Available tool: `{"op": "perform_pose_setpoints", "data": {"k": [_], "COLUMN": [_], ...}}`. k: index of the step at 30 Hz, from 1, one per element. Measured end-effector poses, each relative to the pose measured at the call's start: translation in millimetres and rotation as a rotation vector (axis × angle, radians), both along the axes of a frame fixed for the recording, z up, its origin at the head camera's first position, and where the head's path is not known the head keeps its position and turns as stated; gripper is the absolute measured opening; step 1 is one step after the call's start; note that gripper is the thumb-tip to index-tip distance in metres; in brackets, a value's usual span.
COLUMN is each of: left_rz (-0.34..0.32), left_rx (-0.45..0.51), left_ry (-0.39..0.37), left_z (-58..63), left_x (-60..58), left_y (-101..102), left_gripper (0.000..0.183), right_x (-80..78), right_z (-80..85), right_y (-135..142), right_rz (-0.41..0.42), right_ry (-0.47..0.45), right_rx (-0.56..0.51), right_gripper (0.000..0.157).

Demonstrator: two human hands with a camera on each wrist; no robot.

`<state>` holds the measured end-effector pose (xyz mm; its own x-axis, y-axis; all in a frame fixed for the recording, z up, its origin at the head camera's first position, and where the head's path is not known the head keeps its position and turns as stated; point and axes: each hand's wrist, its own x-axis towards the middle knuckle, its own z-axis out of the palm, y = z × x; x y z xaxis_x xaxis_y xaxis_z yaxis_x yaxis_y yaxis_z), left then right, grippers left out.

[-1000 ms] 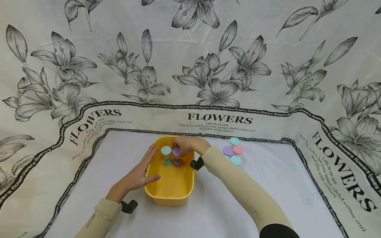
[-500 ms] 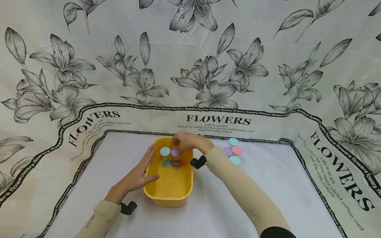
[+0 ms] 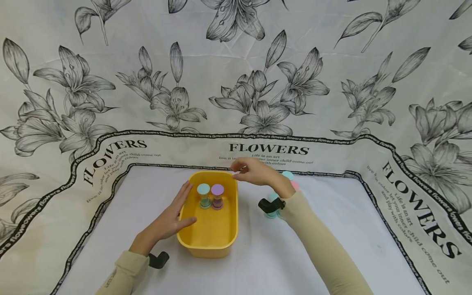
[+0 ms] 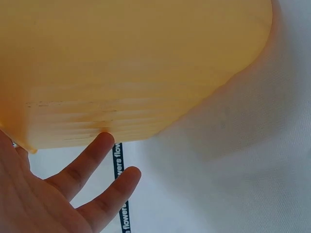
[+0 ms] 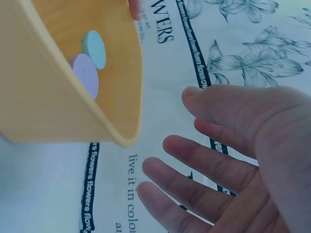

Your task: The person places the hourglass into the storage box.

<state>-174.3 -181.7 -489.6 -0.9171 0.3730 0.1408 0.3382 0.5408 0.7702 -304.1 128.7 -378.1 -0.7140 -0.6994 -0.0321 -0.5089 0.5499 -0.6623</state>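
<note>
A yellow plastic bin [image 3: 208, 241] holds two small hourglass sand timers, standing upright side by side toward its far end. One timer has a teal cap [image 3: 203, 189], the other a purple cap [image 3: 217, 190]. My left hand [image 3: 166, 220] lies along the bin's left side with fingers straight and spread; its thumb reaches over the rim. In the left wrist view, a fingertip [image 4: 104, 141] meets the outer wall. My right hand [image 3: 256, 171] hovers just beyond the bin's far right corner, fingers loosely bent and holding nothing.
Right of the bin, more capped pieces, teal [image 3: 272, 214] and pink [image 3: 294, 185], stand partly hidden behind my right wrist and its black camera [image 3: 271, 205]. A white cloth [image 3: 332, 229] covers the table, and a flower-printed curtain [image 3: 236, 82] rises behind it.
My right hand has left the purple-capped timer, lifting out of the bin and moving right past the rim. Both timers stay standing inside. My left hand keeps its place.
</note>
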Motion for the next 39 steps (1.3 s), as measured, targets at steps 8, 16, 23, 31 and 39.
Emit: {"op": "perform_pose_setpoints", "data": {"k": [8, 16, 23, 31, 39], "left_rz": [-0.008, 0.006, 0.007, -0.007, -0.03], "left_rx": [0.031, 0.002, -0.048, -0.021, -0.017], "left_ry": [0.018, 0.061, 0.083, 0.045, 0.02], "left_z": [-7.5, -4.5, -6.2, -7.3, -4.2], "left_x": [3.4, 9.9, 10.7, 8.3, 2.9], "left_y": [-0.2, 1.7, -2.2, -5.7, -2.4], "left_gripper": [0.096, 0.093, 0.09, 0.081, 0.085], "right_x": [17.0, 34.0, 49.7, 67.8, 77.0], "right_z": [-2.8, -8.9, -26.8, -52.3, -78.4], "right_y": [32.9, 79.3, 128.4, 166.1, 178.1], "right_rz": [-0.083, -0.229, -0.327, -0.426, -0.497], "right_ry": [0.022, 0.046, 0.051, 0.045, -0.028], "right_rx": [-0.059, -0.083, -0.097, -0.03, 0.003], "right_gripper": [0.053, 0.066, 0.067, 0.071, 0.071]}}
